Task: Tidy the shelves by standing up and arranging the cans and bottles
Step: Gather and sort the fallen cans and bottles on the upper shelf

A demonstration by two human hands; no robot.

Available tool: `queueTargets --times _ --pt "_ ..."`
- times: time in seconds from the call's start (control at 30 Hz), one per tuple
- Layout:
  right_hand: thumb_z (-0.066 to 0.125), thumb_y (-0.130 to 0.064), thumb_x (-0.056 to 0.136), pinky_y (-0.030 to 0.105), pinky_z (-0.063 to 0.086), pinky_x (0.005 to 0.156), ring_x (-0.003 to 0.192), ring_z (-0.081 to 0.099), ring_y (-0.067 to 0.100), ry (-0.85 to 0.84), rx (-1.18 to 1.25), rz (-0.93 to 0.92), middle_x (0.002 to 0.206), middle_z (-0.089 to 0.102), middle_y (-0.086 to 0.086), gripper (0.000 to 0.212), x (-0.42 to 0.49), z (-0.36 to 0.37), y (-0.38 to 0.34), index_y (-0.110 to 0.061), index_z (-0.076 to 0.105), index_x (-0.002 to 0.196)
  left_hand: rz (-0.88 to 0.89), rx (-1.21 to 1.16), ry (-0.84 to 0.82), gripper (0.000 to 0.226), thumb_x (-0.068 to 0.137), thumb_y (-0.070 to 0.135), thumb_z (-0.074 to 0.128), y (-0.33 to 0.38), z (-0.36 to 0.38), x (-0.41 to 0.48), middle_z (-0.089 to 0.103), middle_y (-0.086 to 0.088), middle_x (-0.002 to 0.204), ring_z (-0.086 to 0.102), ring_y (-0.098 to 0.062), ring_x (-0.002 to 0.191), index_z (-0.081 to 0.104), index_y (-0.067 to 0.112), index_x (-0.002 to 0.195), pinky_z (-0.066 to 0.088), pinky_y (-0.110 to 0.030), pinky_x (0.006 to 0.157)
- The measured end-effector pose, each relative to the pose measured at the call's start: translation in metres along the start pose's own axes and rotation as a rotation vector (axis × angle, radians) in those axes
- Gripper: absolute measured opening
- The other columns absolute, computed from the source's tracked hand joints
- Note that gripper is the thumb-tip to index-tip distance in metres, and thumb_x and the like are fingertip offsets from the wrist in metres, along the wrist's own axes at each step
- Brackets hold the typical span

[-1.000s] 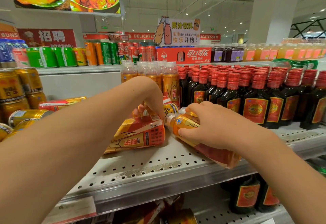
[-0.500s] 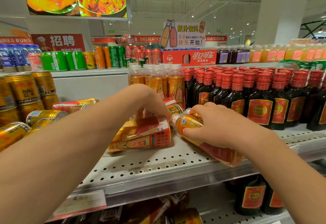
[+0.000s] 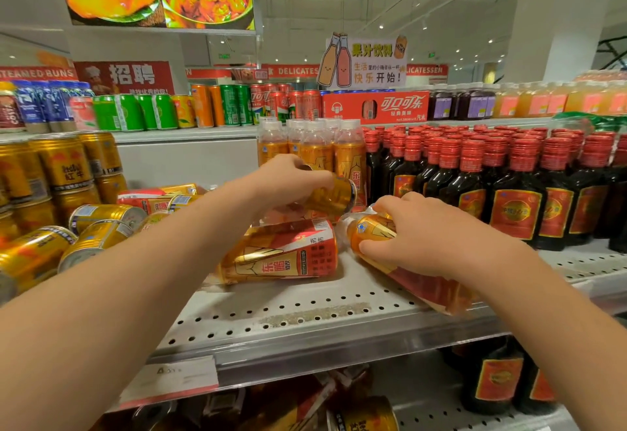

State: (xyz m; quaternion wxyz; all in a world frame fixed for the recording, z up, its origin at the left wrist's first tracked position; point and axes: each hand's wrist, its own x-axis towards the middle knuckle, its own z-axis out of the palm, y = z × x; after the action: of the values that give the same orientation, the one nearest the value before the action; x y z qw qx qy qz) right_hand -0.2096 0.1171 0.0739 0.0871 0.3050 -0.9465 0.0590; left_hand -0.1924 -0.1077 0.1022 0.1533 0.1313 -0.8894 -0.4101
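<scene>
A: Since a moment ago the left hand [image 3: 291,179] has risen, fingers curled round an orange drink bottle [image 3: 334,197] now lifted off the shelf [image 3: 305,315].
B: And the right hand [image 3: 427,232]?
A: Fingers wrapped round a second bottle [image 3: 432,288], which lies at the shelf's front edge, just beside a third bottle [image 3: 281,254] on its side.

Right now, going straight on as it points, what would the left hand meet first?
Probably the upright white-capped bottles beyond the left hand; the amber bottle it grips would touch them first. Depth unclear.
</scene>
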Motion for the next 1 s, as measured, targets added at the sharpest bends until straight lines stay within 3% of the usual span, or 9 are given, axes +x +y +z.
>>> queueTargets --times 0.1,0.2,0.33,0.43,0.53,0.6,0.7,0.93,1.0 --pt "0.044 -0.073 0.081 0.045 0.048 0.091 0.112 0.053 0.031 -0.001 -0.017 0.015 0.125 0.052 0.006 0.068 0.010 0.003 -0.008 -0.034 0.046 0.136 0.088 -0.061 0.092 0.035 0.083 0.040 0.076 0.006 -0.017 -0.012 0.065 -0.005 0.091 0.069 -0.018 0.076 0.062 0.020 0.107 0.064 -0.031 0.065" --pt "0.045 -0.072 0.083 0.047 0.045 0.095 0.117 0.051 0.034 -0.006 -0.012 0.025 0.128 0.051 0.008 0.068 0.023 0.006 -0.014 -0.031 0.046 0.137 0.187 -0.034 0.151 0.028 0.085 0.034 0.075 0.006 -0.029 -0.028 0.069 -0.006 0.097 0.072 -0.019 0.082 0.061 0.027 0.108 0.063 -0.038 0.069" --pt "0.045 -0.073 0.084 0.050 0.042 0.099 0.123 0.048 0.038 -0.008 -0.016 0.037 0.134 0.050 0.010 0.074 0.039 0.010 -0.020 -0.028 0.042 0.143 0.251 -0.030 0.183 0.032 0.085 0.033 0.076 -0.009 -0.035 -0.051 0.068 0.006 0.084 0.066 0.000 0.063 0.060 0.032 0.112 0.051 -0.016 0.049" --pt "0.040 -0.076 0.088 0.054 0.039 0.104 0.124 0.049 0.038 0.020 0.034 0.062 0.136 0.051 0.011 0.074 0.045 0.010 -0.026 -0.026 0.043 0.142 0.244 -0.032 0.220 0.045 0.084 0.039 0.075 -0.025 -0.037 -0.067 0.070 0.011 0.088 0.069 0.000 0.069 0.058 0.034 0.125 0.056 -0.021 0.055" --pt "0.040 -0.069 0.093 0.053 0.035 0.109 0.116 0.055 0.031 0.189 0.097 0.053 0.122 0.061 0.007 0.062 0.043 0.006 -0.029 -0.023 0.057 0.131 0.251 -0.020 0.276 0.049 0.084 0.039 0.076 -0.035 -0.040 -0.085 0.069 0.018 0.092 0.068 0.002 0.079 0.055 0.036 0.128 0.058 -0.019 0.063" --pt "0.044 -0.059 0.095 0.052 0.037 0.108 0.106 0.059 0.026 0.376 0.174 -0.018 0.109 0.066 0.002 0.049 0.035 0.003 -0.035 -0.021 0.064 0.119 0.283 -0.035 0.317 0.048 0.083 0.036 0.078 -0.041 -0.041 -0.100 0.067 0.028 0.094 0.066 0.007 0.083 0.054 0.038 0.124 0.055 -0.013 0.065" --pt "0.048 -0.049 0.093 0.051 0.040 0.106 0.101 0.057 0.018 0.531 0.387 -0.209 0.105 0.067 -0.004 0.037 0.018 -0.006 -0.064 -0.024 0.068 0.112 0.291 0.029 0.426 0.062 0.078 0.052 0.075 -0.056 -0.047 -0.125 0.062 0.021 0.110 0.062 0.005 0.098 0.051 0.040 0.135 0.055 -0.019 0.081" --pt "0.054 -0.040 0.093 0.028 0.041 0.097 0.106 0.054 0.008 0.498 0.669 -0.574 0.106 0.062 -0.015 0.026 -0.016 0.005 -0.153 -0.028 0.067 0.111 0.308 0.169 0.590 0.062 0.082 0.056 0.074 -0.089 -0.078 -0.184 0.054 0.024 0.127 0.055 0.003 0.118 0.051 0.040 0.137 0.052 -0.028 0.096" --pt "0.056 -0.036 0.093 0.022 0.039 0.094 0.105 0.054 0.006 0.482 0.715 -0.622 0.105 0.061 -0.016 0.021 -0.020 0.013 -0.174 -0.028 0.067 0.109 0.328 0.205 0.626 0.057 0.082 0.057 0.073 -0.097 -0.092 -0.201 0.054 0.027 0.126 0.054 0.003 0.120 0.050 0.044 0.133 0.049 -0.019 0.095"
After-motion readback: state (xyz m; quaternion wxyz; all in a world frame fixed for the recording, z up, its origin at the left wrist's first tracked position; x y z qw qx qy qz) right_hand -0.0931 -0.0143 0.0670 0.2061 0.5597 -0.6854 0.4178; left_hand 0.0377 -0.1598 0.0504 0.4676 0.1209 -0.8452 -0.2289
